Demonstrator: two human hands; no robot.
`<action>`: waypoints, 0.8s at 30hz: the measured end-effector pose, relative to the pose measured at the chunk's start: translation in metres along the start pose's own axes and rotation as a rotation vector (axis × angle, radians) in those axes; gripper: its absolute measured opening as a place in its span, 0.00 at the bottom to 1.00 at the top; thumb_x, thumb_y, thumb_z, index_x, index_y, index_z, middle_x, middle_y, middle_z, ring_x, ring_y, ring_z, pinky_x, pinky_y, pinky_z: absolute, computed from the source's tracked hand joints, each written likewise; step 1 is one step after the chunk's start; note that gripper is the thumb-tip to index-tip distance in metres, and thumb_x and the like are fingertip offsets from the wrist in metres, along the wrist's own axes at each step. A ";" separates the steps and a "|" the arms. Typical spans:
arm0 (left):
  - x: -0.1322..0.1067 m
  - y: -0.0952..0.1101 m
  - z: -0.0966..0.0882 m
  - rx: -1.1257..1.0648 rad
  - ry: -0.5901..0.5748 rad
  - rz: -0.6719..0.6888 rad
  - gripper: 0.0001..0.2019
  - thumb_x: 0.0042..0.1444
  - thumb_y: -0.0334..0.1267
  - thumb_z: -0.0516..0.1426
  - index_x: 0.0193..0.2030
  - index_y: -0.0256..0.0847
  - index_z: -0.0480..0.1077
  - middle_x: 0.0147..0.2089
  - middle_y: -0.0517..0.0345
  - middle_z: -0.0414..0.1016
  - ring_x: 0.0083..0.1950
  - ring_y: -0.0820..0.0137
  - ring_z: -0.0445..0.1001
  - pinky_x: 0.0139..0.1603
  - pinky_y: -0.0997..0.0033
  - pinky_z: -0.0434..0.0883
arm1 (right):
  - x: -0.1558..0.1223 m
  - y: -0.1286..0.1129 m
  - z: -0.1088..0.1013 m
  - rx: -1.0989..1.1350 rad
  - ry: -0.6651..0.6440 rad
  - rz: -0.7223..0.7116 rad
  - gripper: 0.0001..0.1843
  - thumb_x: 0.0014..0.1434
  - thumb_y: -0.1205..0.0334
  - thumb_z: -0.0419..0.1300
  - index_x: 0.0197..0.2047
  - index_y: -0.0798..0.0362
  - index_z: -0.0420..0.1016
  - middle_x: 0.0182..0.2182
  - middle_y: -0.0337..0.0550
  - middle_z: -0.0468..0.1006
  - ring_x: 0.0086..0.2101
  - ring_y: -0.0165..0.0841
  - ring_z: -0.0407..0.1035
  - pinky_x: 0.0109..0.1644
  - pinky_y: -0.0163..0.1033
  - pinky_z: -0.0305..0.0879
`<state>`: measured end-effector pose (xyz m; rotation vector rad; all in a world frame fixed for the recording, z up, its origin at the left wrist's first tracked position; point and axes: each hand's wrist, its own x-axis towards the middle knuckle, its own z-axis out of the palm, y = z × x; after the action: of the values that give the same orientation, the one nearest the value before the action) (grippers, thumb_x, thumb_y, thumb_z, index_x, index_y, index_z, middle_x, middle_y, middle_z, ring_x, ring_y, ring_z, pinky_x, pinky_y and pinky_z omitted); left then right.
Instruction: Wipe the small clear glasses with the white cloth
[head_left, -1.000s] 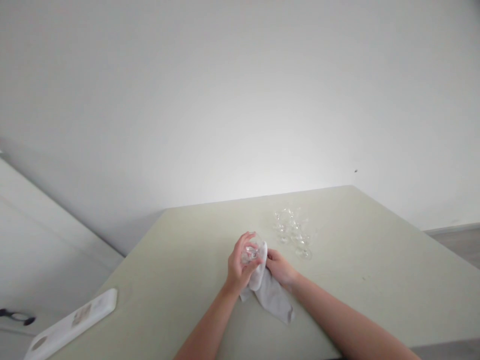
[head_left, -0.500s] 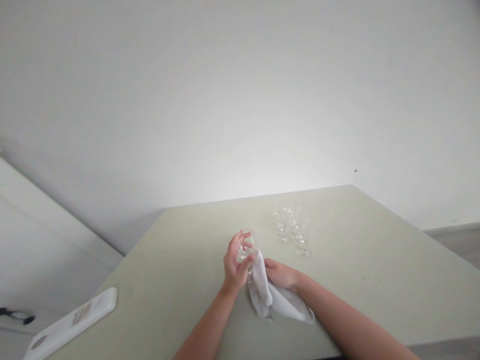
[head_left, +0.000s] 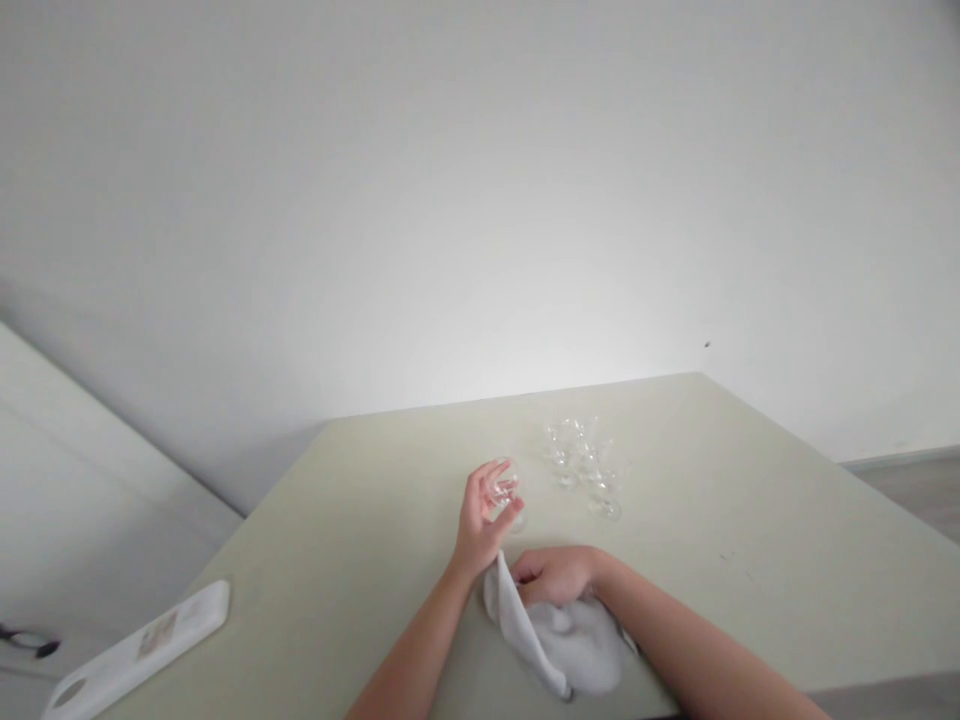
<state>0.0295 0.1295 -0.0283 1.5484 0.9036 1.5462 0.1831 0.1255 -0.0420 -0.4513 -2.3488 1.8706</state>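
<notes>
My left hand [head_left: 484, 520] is closed around a small clear stemmed glass [head_left: 504, 492], held just above the pale green table [head_left: 750, 500]. My right hand [head_left: 553, 575] grips a bunched white cloth [head_left: 559, 640] that lies on the table near the front edge, a little behind and to the right of my left hand. The cloth is apart from the glass. Several more clear stemmed glasses [head_left: 583, 462] stand in a cluster farther back and to the right.
A white flat rectangular object [head_left: 139, 648] lies at the table's left front corner. A plain white wall rises behind the table. A dark pair of glasses [head_left: 26, 640] sits on a white surface at the far left.
My right hand has pulled the cloth away from the glass, down and toward me. My left hand stays in place with the glass, which now is free of the cloth.
</notes>
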 end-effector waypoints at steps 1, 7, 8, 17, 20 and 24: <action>-0.001 -0.001 0.002 -0.009 -0.039 -0.015 0.30 0.56 0.44 0.64 0.61 0.43 0.57 0.66 0.38 0.63 0.57 0.60 0.73 0.59 0.53 0.71 | 0.000 -0.001 0.000 0.003 0.004 -0.003 0.10 0.57 0.66 0.57 0.37 0.56 0.80 0.27 0.33 0.74 0.29 0.28 0.65 0.38 0.33 0.64; -0.004 -0.003 0.005 -0.008 -0.184 -0.126 0.30 0.56 0.44 0.63 0.62 0.45 0.56 0.65 0.39 0.65 0.59 0.59 0.73 0.60 0.52 0.69 | -0.002 -0.011 0.004 0.030 0.063 0.017 0.10 0.54 0.67 0.56 0.35 0.53 0.80 0.27 0.34 0.76 0.33 0.31 0.68 0.40 0.33 0.66; -0.003 -0.004 0.003 0.037 -0.195 -0.139 0.30 0.56 0.45 0.63 0.62 0.45 0.56 0.64 0.40 0.66 0.58 0.59 0.73 0.59 0.53 0.70 | -0.001 -0.012 0.004 0.021 0.055 0.017 0.11 0.54 0.67 0.56 0.34 0.53 0.80 0.27 0.34 0.76 0.33 0.31 0.68 0.41 0.33 0.66; -0.002 -0.030 -0.009 0.696 -0.282 -0.082 0.17 0.47 0.38 0.66 0.45 0.40 0.74 0.46 0.51 0.78 0.49 0.58 0.76 0.53 0.56 0.71 | 0.002 0.000 0.003 0.055 -0.005 -0.104 0.11 0.58 0.68 0.54 0.38 0.57 0.78 0.31 0.37 0.77 0.39 0.32 0.70 0.50 0.39 0.66; -0.002 -0.032 -0.008 0.752 -0.323 -0.067 0.14 0.47 0.37 0.65 0.43 0.41 0.76 0.45 0.52 0.79 0.49 0.58 0.75 0.53 0.57 0.70 | 0.002 0.003 0.003 0.060 0.004 -0.102 0.10 0.58 0.68 0.55 0.38 0.56 0.78 0.32 0.37 0.78 0.40 0.33 0.71 0.52 0.40 0.65; -0.001 -0.027 -0.006 0.740 -0.377 -0.062 0.08 0.50 0.37 0.63 0.38 0.43 0.76 0.44 0.53 0.80 0.49 0.59 0.75 0.54 0.58 0.69 | 0.000 0.003 0.002 0.105 -0.026 -0.092 0.09 0.58 0.63 0.58 0.37 0.56 0.78 0.30 0.38 0.79 0.39 0.33 0.73 0.52 0.39 0.66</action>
<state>0.0243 0.1416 -0.0526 2.1947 1.3610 0.8445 0.1826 0.1243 -0.0455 -0.3044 -2.2329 1.9573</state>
